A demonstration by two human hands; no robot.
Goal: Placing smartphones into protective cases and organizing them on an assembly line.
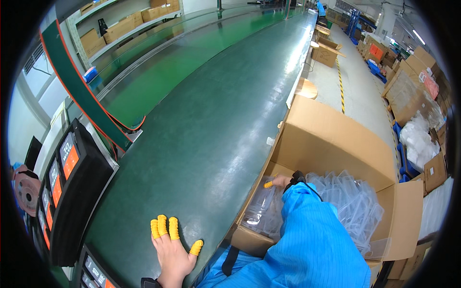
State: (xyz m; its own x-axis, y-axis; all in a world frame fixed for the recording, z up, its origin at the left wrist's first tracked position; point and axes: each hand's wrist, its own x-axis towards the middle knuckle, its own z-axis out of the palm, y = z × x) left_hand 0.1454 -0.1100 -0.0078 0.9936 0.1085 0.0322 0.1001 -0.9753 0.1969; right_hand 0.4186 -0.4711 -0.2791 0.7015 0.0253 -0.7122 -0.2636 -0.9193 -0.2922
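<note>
My left hand (174, 257) lies on the green tabletop (192, 158) with its fingers spread and nothing held. Yellow finger cots cover its fingertips and thumb. On the right, my right hand (280, 181) reaches into an open cardboard box (336, 137) full of clear plastic pieces (348, 204), which look like thin see-through cases. One yellow-capped finger of that hand shows beside the clear pieces at the box's left side. The other fingers are hidden, so I cannot tell whether it grips a piece. My blue sleeve (307, 235) crosses over the box.
At left stands a black rack of boxes with orange-and-black labels (72, 163). A green belt strip with red edges (79, 89) slants above it. Shelves of cartons (120, 29) line the far left. Wooden stools (306, 89), more cartons and plastic bags (418, 139) stand to the right.
</note>
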